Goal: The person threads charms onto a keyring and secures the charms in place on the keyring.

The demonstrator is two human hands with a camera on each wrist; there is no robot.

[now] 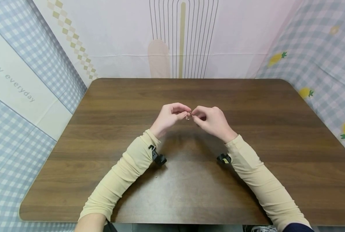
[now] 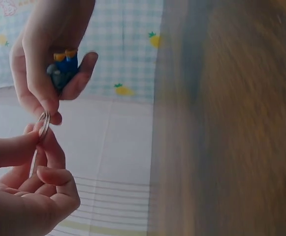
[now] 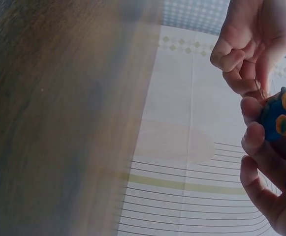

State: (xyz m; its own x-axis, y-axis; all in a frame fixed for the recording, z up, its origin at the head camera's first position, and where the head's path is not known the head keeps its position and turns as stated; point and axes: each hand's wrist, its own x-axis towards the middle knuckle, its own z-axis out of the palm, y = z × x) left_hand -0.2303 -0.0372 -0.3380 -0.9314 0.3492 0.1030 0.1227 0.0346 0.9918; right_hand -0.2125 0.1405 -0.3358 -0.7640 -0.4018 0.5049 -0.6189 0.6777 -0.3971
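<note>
Both hands meet over the middle of the table. My left hand [image 1: 168, 118] pinches a thin metal split ring [image 2: 44, 127] between thumb and finger; its lower loop also shows below the fingertips in the head view. My right hand [image 1: 214, 120] has its fingertips at the ring's upper edge. A small blue figure [image 3: 275, 115] with orange-yellow feet sits in the right hand's grasp, close to the ring. From the left wrist, the same blue figure [image 2: 64, 69] shows between the right fingers and thumb. In the head view the fingers hide it.
The brown wooden table [image 1: 126, 106] spans the area under both arms. A white patterned cloth [image 1: 120, 38] hangs behind its far edge, with blue checked cloth [image 1: 314, 42] at the sides. Dark wrist camera mounts [image 1: 160, 159] hang under both forearms.
</note>
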